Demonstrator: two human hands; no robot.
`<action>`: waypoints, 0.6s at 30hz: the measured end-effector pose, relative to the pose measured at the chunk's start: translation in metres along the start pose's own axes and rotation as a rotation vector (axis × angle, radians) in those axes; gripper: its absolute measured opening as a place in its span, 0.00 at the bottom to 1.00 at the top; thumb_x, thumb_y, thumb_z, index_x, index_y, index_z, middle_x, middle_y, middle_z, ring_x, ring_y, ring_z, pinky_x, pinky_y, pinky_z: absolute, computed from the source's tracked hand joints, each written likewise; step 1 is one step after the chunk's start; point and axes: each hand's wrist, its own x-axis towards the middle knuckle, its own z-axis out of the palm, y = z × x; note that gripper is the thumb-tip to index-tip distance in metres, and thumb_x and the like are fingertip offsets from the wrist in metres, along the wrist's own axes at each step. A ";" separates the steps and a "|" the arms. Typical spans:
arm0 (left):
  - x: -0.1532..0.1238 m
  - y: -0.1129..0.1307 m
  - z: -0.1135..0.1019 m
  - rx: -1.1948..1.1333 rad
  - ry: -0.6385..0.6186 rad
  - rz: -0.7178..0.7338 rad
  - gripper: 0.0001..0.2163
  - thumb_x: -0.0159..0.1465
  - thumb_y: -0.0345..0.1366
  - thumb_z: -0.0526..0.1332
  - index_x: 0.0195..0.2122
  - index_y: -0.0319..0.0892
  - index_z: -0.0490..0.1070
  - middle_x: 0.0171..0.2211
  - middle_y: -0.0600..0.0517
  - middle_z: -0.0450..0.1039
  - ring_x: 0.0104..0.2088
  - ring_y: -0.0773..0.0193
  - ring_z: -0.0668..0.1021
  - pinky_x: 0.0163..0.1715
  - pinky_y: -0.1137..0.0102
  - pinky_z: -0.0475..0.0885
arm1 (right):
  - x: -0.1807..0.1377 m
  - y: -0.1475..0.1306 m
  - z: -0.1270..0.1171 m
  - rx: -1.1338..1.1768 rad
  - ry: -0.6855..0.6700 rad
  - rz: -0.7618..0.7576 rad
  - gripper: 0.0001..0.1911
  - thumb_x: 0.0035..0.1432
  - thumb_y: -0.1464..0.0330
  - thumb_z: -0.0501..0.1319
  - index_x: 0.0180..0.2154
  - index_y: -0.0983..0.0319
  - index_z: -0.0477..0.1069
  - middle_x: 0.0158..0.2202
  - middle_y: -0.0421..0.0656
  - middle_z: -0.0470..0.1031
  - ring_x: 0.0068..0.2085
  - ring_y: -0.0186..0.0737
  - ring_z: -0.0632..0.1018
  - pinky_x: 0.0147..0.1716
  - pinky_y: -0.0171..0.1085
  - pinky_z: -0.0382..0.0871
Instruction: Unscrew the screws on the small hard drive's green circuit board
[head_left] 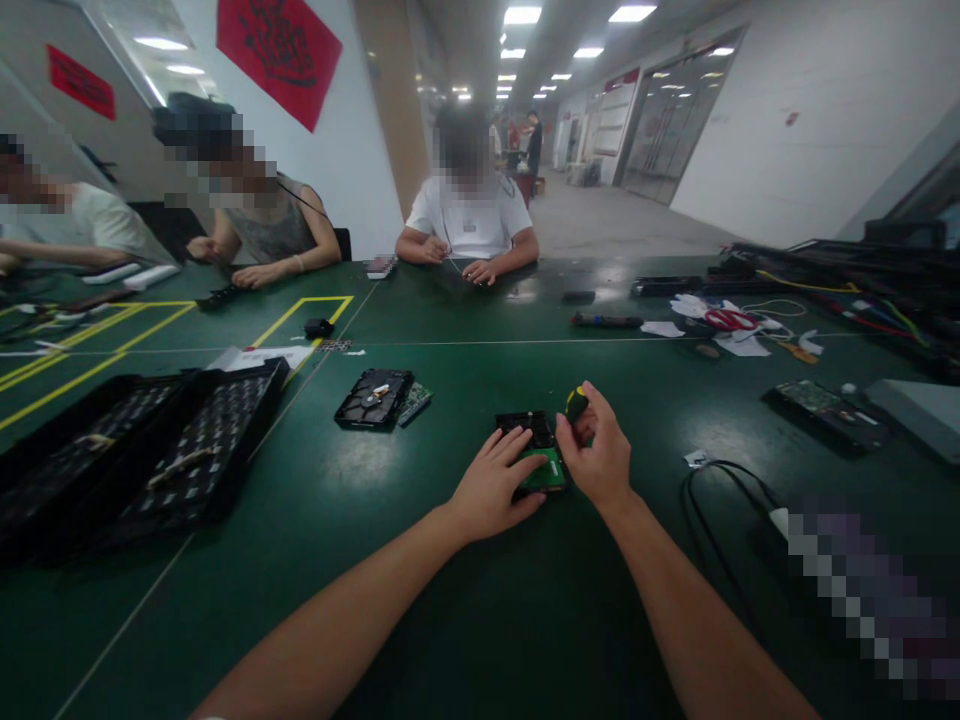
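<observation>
A hard drive (534, 428) with a black body and a green circuit board (550, 478) lies on the table in front of me. Across its left side rests my left hand (491, 480), fingers outstretched and spread, thumb near the close edge. My right hand (598, 450) is closed around a screwdriver (576, 403) with a yellow-and-black handle, at the drive's right side. Only the handle shows clearly; I cannot make out its shaft or tip. Further left sits another hard drive (373, 398), with a loose circuit board (415, 403) beside it.
A black tray case (217, 440) stands at left on the green table (360, 580). To the right are another drive (825, 415), a black cable (739, 468), scissors (731, 319) and bundled wires (885, 290). Co-workers (469, 215) sit across the table.
</observation>
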 end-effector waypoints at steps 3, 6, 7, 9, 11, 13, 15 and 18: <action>0.000 -0.001 0.001 0.007 -0.006 0.011 0.27 0.66 0.50 0.64 0.65 0.50 0.67 0.74 0.44 0.51 0.74 0.47 0.56 0.72 0.46 0.50 | -0.001 0.001 -0.002 -0.006 -0.007 0.013 0.33 0.66 0.59 0.63 0.69 0.55 0.56 0.46 0.47 0.80 0.29 0.42 0.80 0.36 0.47 0.83; -0.001 -0.002 0.003 0.015 -0.001 0.015 0.27 0.67 0.51 0.63 0.65 0.50 0.67 0.74 0.44 0.52 0.74 0.47 0.56 0.72 0.46 0.50 | -0.001 0.001 -0.003 0.006 -0.009 0.006 0.34 0.66 0.58 0.62 0.69 0.56 0.55 0.44 0.46 0.80 0.29 0.41 0.79 0.36 0.47 0.82; -0.001 -0.002 0.003 0.020 0.001 0.015 0.27 0.67 0.51 0.63 0.65 0.50 0.67 0.74 0.44 0.53 0.74 0.47 0.57 0.72 0.45 0.50 | -0.001 0.001 -0.003 0.011 -0.012 -0.003 0.34 0.66 0.58 0.62 0.69 0.56 0.55 0.44 0.46 0.80 0.29 0.41 0.79 0.36 0.47 0.82; -0.002 -0.002 0.003 0.031 0.007 0.015 0.27 0.67 0.51 0.63 0.65 0.49 0.68 0.74 0.44 0.53 0.73 0.47 0.58 0.72 0.45 0.51 | -0.001 0.000 -0.004 0.017 -0.015 -0.013 0.34 0.67 0.58 0.62 0.69 0.56 0.55 0.44 0.46 0.79 0.29 0.41 0.80 0.37 0.47 0.82; -0.002 -0.001 0.004 0.039 0.010 0.017 0.27 0.67 0.51 0.63 0.65 0.49 0.68 0.73 0.43 0.54 0.73 0.46 0.58 0.71 0.45 0.52 | 0.000 -0.001 -0.005 0.020 -0.011 -0.011 0.34 0.66 0.57 0.62 0.68 0.56 0.55 0.46 0.46 0.79 0.30 0.41 0.79 0.36 0.47 0.81; -0.003 0.000 0.003 0.044 0.013 0.022 0.27 0.67 0.51 0.63 0.65 0.48 0.68 0.73 0.42 0.54 0.73 0.46 0.58 0.71 0.45 0.52 | 0.001 -0.002 -0.007 0.024 -0.017 -0.023 0.34 0.66 0.57 0.63 0.68 0.56 0.56 0.47 0.47 0.78 0.32 0.42 0.79 0.36 0.47 0.81; -0.003 0.000 0.004 0.048 0.017 0.028 0.27 0.67 0.51 0.63 0.65 0.48 0.68 0.73 0.42 0.55 0.73 0.46 0.58 0.71 0.44 0.53 | 0.003 -0.003 -0.009 0.025 -0.014 -0.046 0.33 0.66 0.56 0.63 0.67 0.56 0.58 0.47 0.48 0.77 0.35 0.44 0.79 0.38 0.48 0.81; -0.004 0.000 0.004 0.055 0.022 0.035 0.27 0.67 0.51 0.63 0.65 0.48 0.68 0.73 0.42 0.54 0.73 0.46 0.58 0.71 0.44 0.53 | 0.005 -0.003 -0.011 0.047 -0.014 -0.061 0.33 0.66 0.58 0.64 0.67 0.56 0.59 0.49 0.49 0.76 0.38 0.46 0.79 0.41 0.50 0.82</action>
